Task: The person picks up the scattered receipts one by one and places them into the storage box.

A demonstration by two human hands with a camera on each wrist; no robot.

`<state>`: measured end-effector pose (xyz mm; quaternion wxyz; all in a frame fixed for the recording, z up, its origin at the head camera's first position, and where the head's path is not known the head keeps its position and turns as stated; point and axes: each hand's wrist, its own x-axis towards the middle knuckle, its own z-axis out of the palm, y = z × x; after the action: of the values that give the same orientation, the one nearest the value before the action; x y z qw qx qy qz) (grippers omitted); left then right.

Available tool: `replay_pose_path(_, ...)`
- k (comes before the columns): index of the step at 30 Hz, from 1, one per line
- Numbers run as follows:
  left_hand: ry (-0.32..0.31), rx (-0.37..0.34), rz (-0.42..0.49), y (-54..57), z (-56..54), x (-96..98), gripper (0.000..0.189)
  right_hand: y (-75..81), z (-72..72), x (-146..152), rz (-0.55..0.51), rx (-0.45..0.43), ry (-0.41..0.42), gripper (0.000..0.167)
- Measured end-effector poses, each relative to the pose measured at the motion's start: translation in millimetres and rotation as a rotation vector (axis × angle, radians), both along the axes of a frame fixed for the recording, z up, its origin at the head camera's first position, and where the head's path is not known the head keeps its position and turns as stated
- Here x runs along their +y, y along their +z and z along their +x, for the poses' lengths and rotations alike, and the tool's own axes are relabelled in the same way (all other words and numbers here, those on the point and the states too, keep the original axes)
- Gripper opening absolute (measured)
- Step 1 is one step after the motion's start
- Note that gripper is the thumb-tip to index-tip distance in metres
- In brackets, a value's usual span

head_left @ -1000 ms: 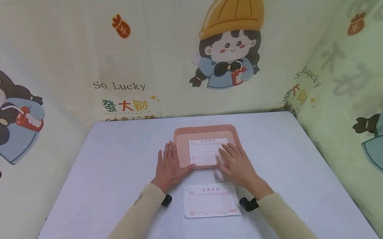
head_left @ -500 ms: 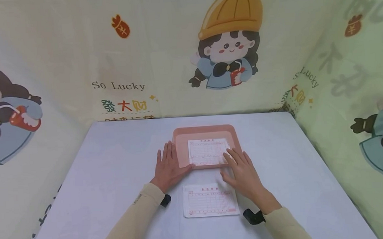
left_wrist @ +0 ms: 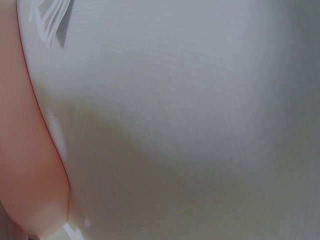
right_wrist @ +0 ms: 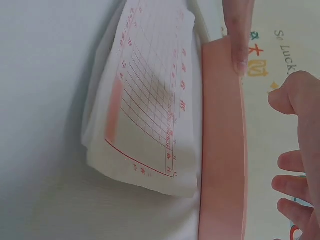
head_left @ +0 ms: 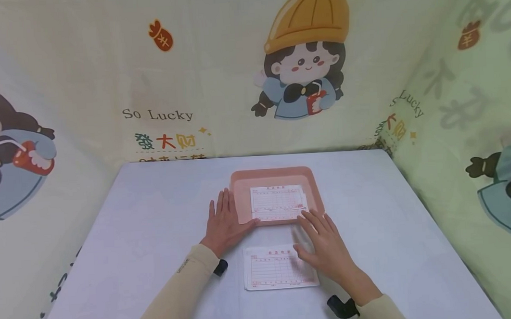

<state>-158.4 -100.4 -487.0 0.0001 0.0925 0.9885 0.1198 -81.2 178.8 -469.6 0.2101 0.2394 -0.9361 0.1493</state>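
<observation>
A pink tray (head_left: 271,172) lies on the white table, with white slips (head_left: 276,197) printed in red inside it. My left hand (head_left: 225,226) lies flat with straight fingers along the tray's left side, its thumb at the front rim. A stack of similar printed slips (head_left: 276,273) lies in front of the tray. Above the gap between stack and tray, my right hand (head_left: 329,249) is spread and holds nothing. In the right wrist view its fingers (right_wrist: 292,187) are apart from the stack (right_wrist: 150,95) and the tray wall (right_wrist: 222,140). The left wrist view shows little of the left hand (left_wrist: 30,150).
The white tabletop (head_left: 166,202) extends to both sides of the tray. Behind it hangs a cream cloth (head_left: 220,74) with cartoon figures and lettering, which continues along both sides. A black wrist camera (head_left: 342,307) sits at the right sleeve.
My right hand has drawn back from the slips in the tray, toward the front and slightly right, its fingers spreading. The left hand stays in place at the tray.
</observation>
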Motion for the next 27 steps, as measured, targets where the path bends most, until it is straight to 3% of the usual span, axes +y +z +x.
replay_pose_path(27, 0.000, -0.007, 0.009, 2.2, 0.7, -0.6, 0.116, -12.5, 37.9, 4, -0.038, 0.011, 0.057, 0.074)
